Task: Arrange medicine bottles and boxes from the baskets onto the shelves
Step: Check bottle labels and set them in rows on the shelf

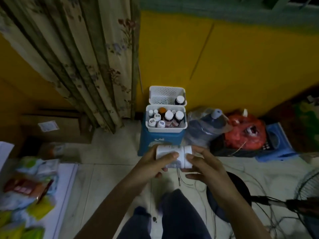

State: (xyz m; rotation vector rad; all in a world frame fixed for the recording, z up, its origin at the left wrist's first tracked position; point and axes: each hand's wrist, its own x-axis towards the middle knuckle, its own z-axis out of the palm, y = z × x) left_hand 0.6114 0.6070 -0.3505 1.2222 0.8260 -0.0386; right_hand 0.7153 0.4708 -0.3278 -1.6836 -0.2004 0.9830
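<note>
Item: white bottle (183, 153), lying sideways between our hands, near side of the baskets, above the floor.

- Left hand (154, 163) grips the body, thumb across the label.
- Right hand (206, 167) grips the cap end. We judge this is to turn it and read the label before shelving.
- Near basket (166, 130): packed with upright bottles, on a blue stool (159, 141).
- Far basket (162, 95): one dark bottle (179, 100), right corner.
- Shelves: not in view.

Surface: pale tiled floor (103, 178), cables at right.

Room: yellow wall (233, 66), floral curtain (77, 57) far left, water jug (204, 129) and red bag (245, 135) right of the stool.
</note>
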